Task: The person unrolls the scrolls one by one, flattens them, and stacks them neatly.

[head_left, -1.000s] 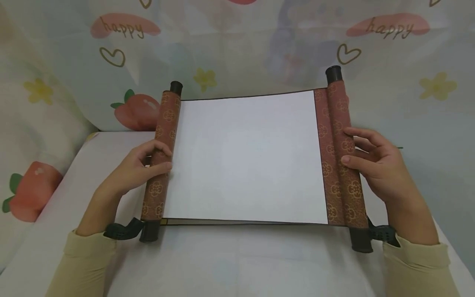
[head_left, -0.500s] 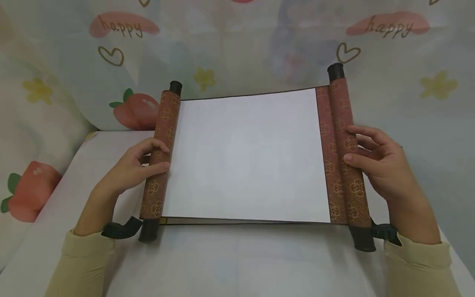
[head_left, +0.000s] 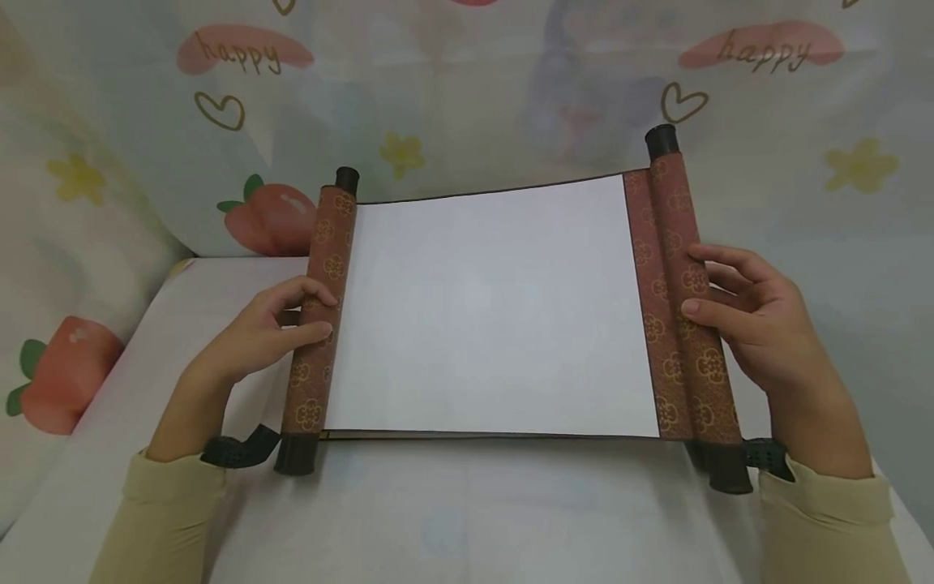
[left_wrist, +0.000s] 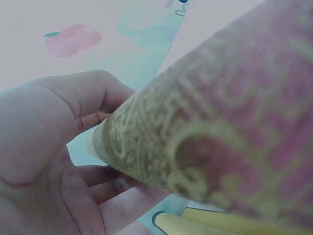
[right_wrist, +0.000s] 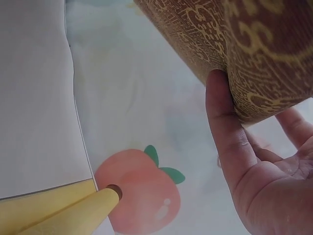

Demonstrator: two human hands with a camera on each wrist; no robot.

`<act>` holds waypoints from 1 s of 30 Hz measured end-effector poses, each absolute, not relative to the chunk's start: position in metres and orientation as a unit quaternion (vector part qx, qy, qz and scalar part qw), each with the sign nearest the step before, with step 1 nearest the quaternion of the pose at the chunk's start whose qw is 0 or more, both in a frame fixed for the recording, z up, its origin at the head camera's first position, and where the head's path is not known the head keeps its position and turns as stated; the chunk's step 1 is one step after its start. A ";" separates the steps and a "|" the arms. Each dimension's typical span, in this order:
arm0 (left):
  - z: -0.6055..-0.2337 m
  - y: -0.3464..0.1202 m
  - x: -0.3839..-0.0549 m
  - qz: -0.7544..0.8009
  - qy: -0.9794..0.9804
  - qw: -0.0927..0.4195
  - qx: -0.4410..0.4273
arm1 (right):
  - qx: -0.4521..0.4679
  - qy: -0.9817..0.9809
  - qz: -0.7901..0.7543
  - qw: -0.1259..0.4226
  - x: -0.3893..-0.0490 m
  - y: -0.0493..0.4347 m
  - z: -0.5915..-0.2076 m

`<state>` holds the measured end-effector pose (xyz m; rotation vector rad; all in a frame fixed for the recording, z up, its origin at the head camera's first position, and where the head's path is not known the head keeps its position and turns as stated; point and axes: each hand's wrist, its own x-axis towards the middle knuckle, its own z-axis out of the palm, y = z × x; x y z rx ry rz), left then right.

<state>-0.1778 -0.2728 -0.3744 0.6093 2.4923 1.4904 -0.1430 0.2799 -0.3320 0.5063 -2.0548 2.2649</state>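
Note:
A scroll with a blank white sheet (head_left: 489, 308) is held spread above the table. My left hand (head_left: 280, 324) grips its left roller (head_left: 321, 308), a reddish-brown roll with gold flower patterns and dark end caps; the left wrist view shows my fingers (left_wrist: 98, 98) curled round that roller (left_wrist: 220, 132). My right hand (head_left: 730, 312) grips the right roller (head_left: 682, 300). My thumb (right_wrist: 227, 132) presses the roll (right_wrist: 244, 49) from below in the right wrist view.
A white tablecloth (head_left: 467, 511) with faint prints covers the table under the scroll. Behind hangs a curtain (head_left: 467, 89) printed with peaches, hearts, flowers and "happy". A peach print (right_wrist: 139, 196) shows on the cloth below the right roller.
The right roller has moved a little to the right and the scroll is spread slightly wider. Both hands keep their grip on the rollers.

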 end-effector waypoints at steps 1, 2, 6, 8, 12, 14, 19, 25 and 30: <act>-0.375 -0.273 -0.178 0.499 0.837 0.089 0.205 | 0.162 -0.664 0.730 0.021 -0.143 0.280 -0.332; -0.376 -0.273 -0.178 0.498 0.838 0.090 0.206 | 0.161 -0.665 0.729 0.021 -0.144 0.280 -0.332; -0.379 -0.271 -0.180 0.500 0.834 0.090 0.216 | 0.156 -0.665 0.730 0.023 -0.144 0.282 -0.333; -0.381 -0.269 -0.181 0.504 0.831 0.086 0.221 | 0.159 -0.661 0.733 0.025 -0.145 0.283 -0.333; -0.382 -0.267 -0.181 0.513 0.824 0.080 0.228 | 0.167 -0.645 0.745 0.025 -0.145 0.286 -0.333; -0.382 -0.267 -0.181 0.515 0.822 0.078 0.230 | 0.168 -0.638 0.751 0.025 -0.146 0.287 -0.333; -0.381 -0.266 -0.181 0.508 0.826 0.082 0.231 | 0.162 -0.634 0.756 0.028 -0.145 0.288 -0.333; -0.381 -0.265 -0.180 0.497 0.831 0.105 0.227 | 0.149 -0.638 0.755 0.034 -0.145 0.286 -0.332; -0.382 -0.264 -0.180 0.490 0.834 0.109 0.229 | 0.150 -0.636 0.756 0.035 -0.145 0.287 -0.332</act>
